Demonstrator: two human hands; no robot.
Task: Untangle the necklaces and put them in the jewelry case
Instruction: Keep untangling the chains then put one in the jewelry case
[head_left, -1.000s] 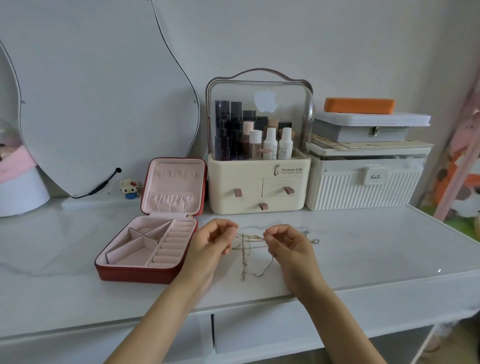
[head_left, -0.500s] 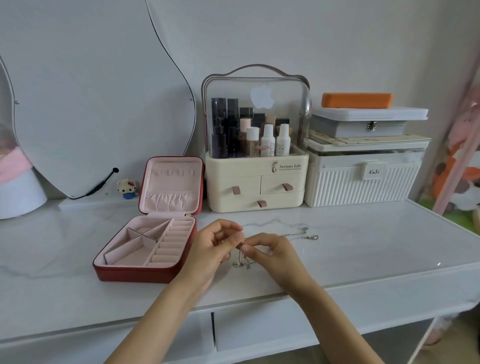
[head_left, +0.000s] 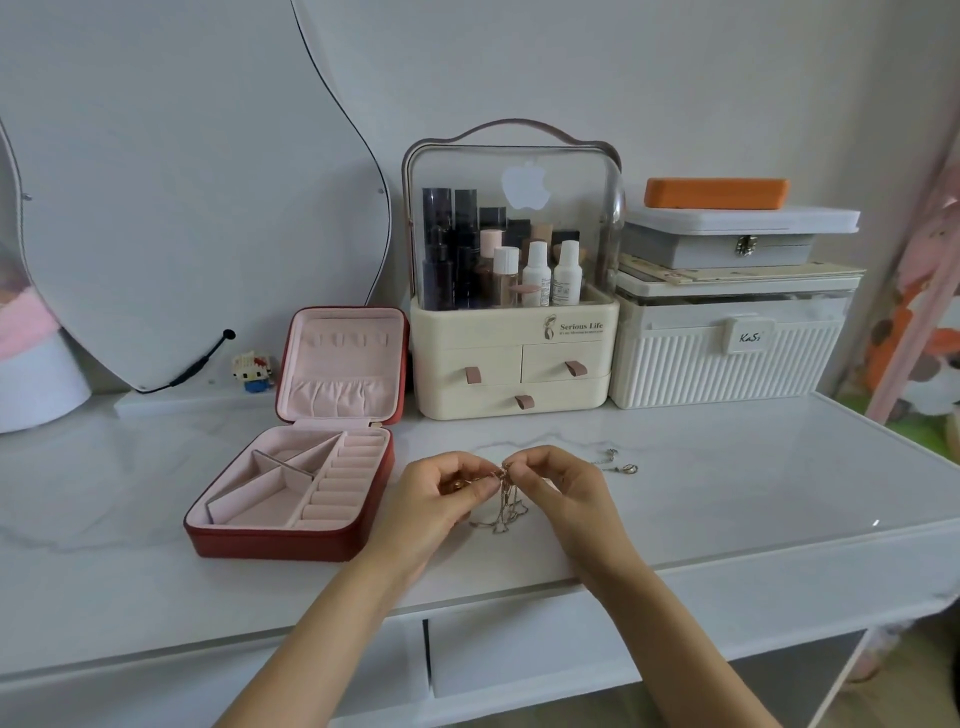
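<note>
A thin gold tangled chain necklace (head_left: 503, 506) hangs between both hands above the white marble-top table (head_left: 727, 499), its loops touching the surface. The left hand (head_left: 441, 493) and right hand (head_left: 558, 480) each pinch it at the top. The red square jewelry case with pink lining (head_left: 291, 493) lies open just left.

A single head-worn camera is looking forward and down from in front of the white dressing table (head_left: 727, 493), taking in its top and front edge from above. It is facing the wall behind the table, with the cream cosmetics organizer (head_left: 511, 358) sitting near the centre of the view, upper middle. The wide-angle lens is bending the edges. The camera is sitting close: both forearms are reaching in from the bottom edge, and the hands are meeting just below the organizer. Left of the organizer the open jewelry case (head_left: 291, 499) is showing. No second view is sharing the scene.
</note>
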